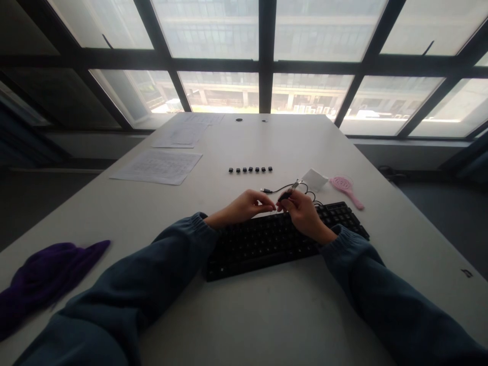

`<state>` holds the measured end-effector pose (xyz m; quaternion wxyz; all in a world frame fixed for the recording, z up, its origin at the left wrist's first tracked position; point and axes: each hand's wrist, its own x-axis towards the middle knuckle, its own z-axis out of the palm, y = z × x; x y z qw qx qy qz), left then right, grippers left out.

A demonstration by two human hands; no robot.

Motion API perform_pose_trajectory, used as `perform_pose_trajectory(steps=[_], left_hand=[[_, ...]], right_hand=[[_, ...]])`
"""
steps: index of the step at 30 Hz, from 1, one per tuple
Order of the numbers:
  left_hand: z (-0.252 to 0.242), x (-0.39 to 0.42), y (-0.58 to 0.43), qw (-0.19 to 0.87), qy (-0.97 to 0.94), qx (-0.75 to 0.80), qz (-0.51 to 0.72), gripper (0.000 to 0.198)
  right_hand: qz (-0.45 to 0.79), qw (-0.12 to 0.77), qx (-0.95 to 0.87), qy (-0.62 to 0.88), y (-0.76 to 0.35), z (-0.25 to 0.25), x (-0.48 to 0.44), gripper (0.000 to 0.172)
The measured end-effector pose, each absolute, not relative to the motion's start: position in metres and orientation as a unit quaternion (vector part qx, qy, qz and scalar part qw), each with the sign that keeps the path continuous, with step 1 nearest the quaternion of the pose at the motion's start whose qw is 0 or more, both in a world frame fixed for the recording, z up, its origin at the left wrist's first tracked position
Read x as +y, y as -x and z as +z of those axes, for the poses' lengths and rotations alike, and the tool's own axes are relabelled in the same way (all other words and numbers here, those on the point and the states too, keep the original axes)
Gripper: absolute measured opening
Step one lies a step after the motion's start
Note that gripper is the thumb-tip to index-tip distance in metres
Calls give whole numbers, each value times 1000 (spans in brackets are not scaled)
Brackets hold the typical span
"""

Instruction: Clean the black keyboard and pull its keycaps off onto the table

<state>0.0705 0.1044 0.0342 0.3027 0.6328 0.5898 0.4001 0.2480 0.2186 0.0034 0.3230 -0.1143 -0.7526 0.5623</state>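
Note:
A black keyboard lies at a slant beneath both of my hands. Over its back edge, my right hand is closed around a small tool with a black handle and a metal end, the metal pointing up and away. My left hand is beside it, thumb and forefinger pinched together; whatever they hold, if anything, is too small to make out. The fingertips of both hands nearly meet. Farther back, several small black keycaps stand in a row on the white table.
Behind my right hand lie a black cable with a USB plug, a white piece of paper and a pink hairbrush. Printed sheets are at the back left. A purple cloth lies at the near left.

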Motion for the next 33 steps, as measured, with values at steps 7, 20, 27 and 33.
perform_pose_trajectory(steps=[7, 20, 27, 33], left_hand=[[25, 101, -60, 190, -725, 568, 340, 20], [22, 96, -59, 102, -767, 585, 244, 17], [35, 92, -66, 210, -703, 615, 291, 17], [37, 81, -81, 258, -670, 634, 288, 18]], right_hand=[[468, 289, -831, 84, -244, 5, 217, 12], [428, 266, -864, 21, -245, 4, 213, 17], [391, 251, -885, 26, -249, 5, 213, 15], [369, 263, -891, 19, -251, 4, 210, 19]])
